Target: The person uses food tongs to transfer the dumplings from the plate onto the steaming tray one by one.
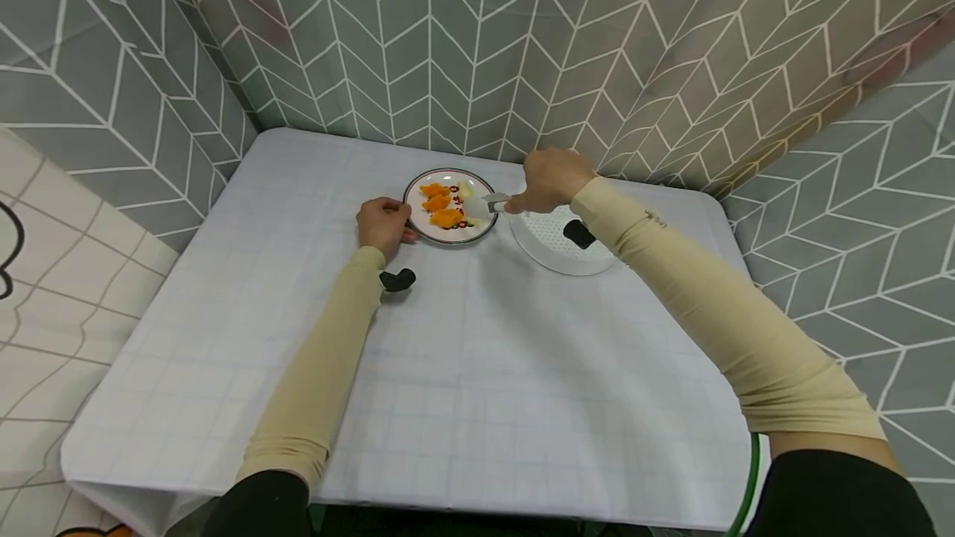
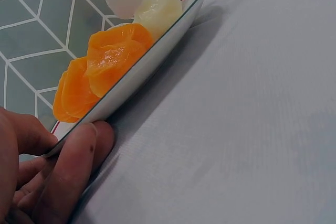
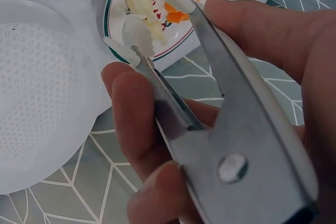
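The plate, white with a dark rim and a red pattern, sits at the far middle of the table. On its left half lie orange pieces, soft and glossy, in a short row from near to far; pale yellowish pieces lie beside them toward the right. The tongs, metal with white tips, reach in over the plate's right side; their two arms are spread apart, and one broad tip hangs right by the pale pieces, though whether it touches them I cannot tell.

The right hand grips the tongs, thumb clamped on one arm and fingers curled round the other. The left hand is at the plate's left edge, pinching the rim between the thumb and the fingers beneath it.

Just right of the plate stands a round white tray with a perforated mat inside, partly hidden in the head view by the right forearm. Both forearms wear beige sleeves, with a small black piece at each wrist. A white cloth covers the table, and beyond its far edge rises a grey-green wall with white chevron lines
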Action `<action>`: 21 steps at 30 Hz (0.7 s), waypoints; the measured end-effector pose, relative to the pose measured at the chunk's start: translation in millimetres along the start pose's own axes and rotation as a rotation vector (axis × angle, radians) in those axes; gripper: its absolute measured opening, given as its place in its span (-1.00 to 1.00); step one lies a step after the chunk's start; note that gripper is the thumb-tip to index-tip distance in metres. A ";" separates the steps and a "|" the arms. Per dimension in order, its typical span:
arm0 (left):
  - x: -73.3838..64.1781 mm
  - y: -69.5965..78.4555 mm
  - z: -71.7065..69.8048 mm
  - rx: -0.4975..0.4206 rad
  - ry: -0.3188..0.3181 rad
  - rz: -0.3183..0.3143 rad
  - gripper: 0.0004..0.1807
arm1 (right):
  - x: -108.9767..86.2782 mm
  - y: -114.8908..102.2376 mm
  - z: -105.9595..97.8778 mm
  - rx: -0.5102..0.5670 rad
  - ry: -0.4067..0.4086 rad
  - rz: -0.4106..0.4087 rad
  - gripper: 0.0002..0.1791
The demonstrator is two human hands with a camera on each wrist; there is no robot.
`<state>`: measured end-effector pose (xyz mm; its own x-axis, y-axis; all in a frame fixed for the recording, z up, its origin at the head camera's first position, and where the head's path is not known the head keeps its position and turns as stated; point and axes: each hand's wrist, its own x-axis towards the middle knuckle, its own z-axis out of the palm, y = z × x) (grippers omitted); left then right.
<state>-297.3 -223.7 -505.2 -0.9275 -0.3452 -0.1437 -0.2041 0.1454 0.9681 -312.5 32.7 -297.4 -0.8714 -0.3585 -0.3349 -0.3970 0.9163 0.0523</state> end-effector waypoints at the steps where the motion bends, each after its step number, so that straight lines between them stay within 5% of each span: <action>1: -0.1 -0.5 0.2 0.000 0.000 -0.001 -0.64 | 0.1 -0.5 0.6 0.003 0.001 -0.003 -0.51; 21: 2.7 -0.3 1.0 0.014 0.014 -0.011 -0.65 | 7.6 -7.0 6.3 -0.038 -0.003 -0.007 -0.49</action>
<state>-300.0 -223.8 -506.1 -0.9205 -0.3601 -0.1516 -0.2192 0.1546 0.9634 -314.6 24.7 -306.2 -0.8678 -0.3644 -0.3378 -0.4138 0.9063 0.0853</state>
